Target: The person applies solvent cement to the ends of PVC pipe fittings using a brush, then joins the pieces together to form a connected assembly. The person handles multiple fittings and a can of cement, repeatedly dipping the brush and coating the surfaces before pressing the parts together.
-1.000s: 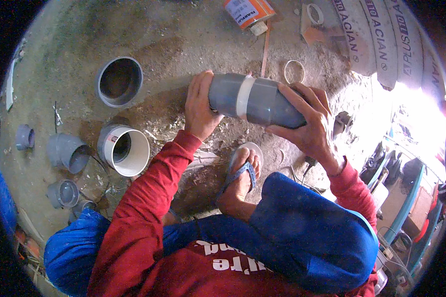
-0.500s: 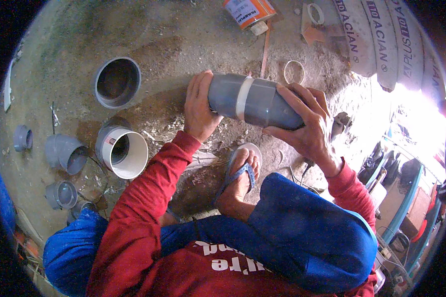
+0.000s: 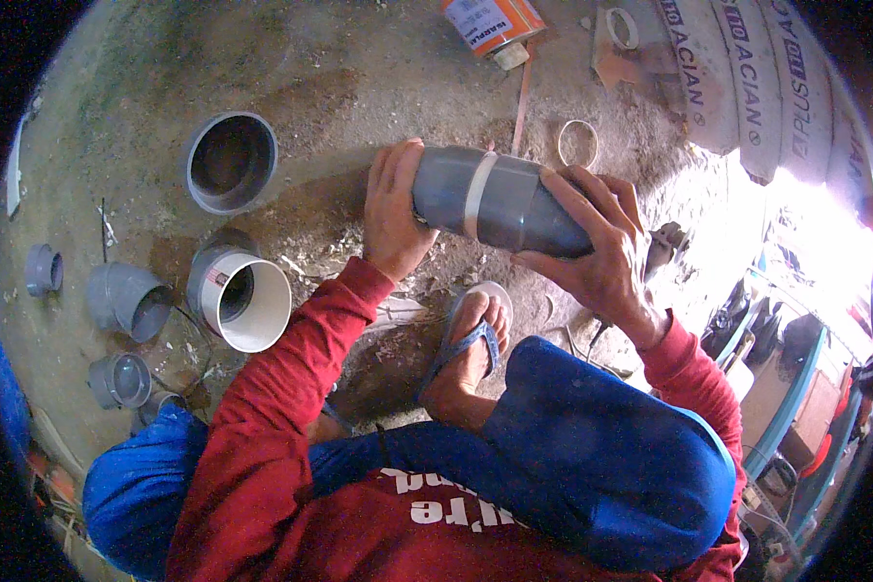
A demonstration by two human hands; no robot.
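Note:
Between my hands is a grey plastic pipe assembly [image 3: 509, 202], two grey pipe fittings joined end to end with a narrow white band showing between them. It lies crosswise above the ground, tilted down toward the right. My left hand [image 3: 395, 209] presses on its left end, fingers over the far side. Around the right end wraps my right hand [image 3: 597, 228], thumb on the near side and fingers across the top. My palms hide both ends of the piece.
On the dirt floor at left stand a large grey pipe ring [image 3: 231, 163], a white-lined pipe piece [image 3: 254, 306], a grey elbow [image 3: 131, 301] and smaller fittings. An orange-and-white can [image 3: 493, 24] lies at the top. Nearby are a thin white ring [image 3: 578, 144] and stacked sacks [image 3: 723, 73].
My left hand has shifted slightly right with its end of the assembly. The white band between the fittings looks a little narrower. My right hand has hardly moved.

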